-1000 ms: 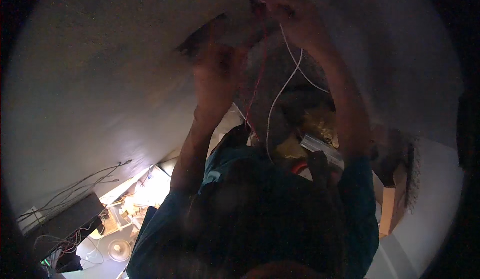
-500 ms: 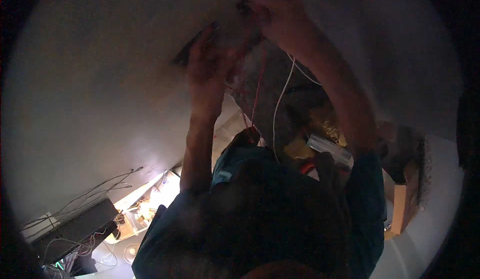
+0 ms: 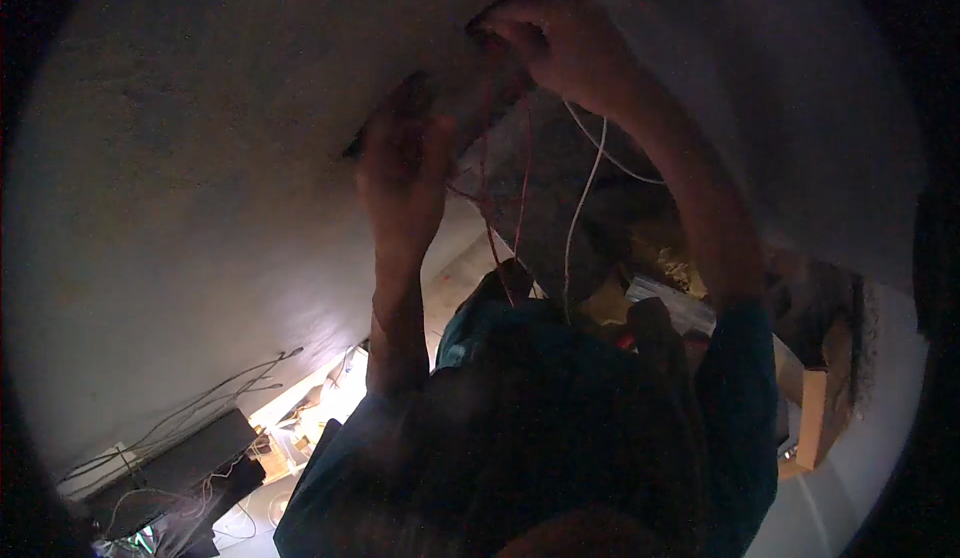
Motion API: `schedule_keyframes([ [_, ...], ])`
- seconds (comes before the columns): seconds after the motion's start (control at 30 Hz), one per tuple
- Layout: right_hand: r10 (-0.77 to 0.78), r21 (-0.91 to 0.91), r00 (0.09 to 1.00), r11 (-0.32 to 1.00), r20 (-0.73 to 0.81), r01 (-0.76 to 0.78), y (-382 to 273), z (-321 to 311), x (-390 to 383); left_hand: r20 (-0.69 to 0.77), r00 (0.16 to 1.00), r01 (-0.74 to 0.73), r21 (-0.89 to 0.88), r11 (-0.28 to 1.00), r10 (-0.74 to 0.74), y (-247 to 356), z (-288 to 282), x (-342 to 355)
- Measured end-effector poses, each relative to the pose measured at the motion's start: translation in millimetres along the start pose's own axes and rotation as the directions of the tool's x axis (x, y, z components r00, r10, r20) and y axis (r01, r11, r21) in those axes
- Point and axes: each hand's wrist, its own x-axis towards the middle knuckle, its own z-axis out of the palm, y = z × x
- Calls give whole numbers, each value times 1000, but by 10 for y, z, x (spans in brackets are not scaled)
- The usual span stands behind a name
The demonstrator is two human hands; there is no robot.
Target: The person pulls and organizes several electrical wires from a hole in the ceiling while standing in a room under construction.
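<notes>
Both my arms are raised to a dim pale wall, which has two dark rectangular openings. My left hand is at the left opening, its fingers curled and its thumb apart on the right; what they hold is too dark to make out. At the right opening my right hand has its fingertips pinched together, on something I cannot make out. Thin red wires hang between my hands. A white cable dangles below my right wrist.
A dark shelf-like box with loose cables is at the lower left, beside a brightly lit area. Lower right, a clear plastic piece lies near a cardboard box.
My left hand has come slightly down and left, its thumb now apart from the fingers. My right hand stays at the right opening. The red wires and white cable have swung a little.
</notes>
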Motion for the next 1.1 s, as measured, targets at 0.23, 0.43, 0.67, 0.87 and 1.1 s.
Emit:
schedule_keyframes([
  [0.23,-158,-136,987,979,-20,154,-14,-24,-5,42,999,15,60,998,-18,-20,3,56],
  [0.43,-36,-227,999,973,29,41,-22,97,-71,116,990,78,63,995,-85,-98,-41,50],
  [0.67,-173,0,955,984,-241,179,84,207,-101,38,963,-245,537,807,267,-53,-9,55],
  [0.87,78,127,976,990,-204,-53,-23,204,-108,-31,950,-221,634,741,310,-15,86,42],
  [1.1,-127,-100,944,990,-304,101,-52,160,-21,-46,932,-239,667,706,360,-21,120,41],
])
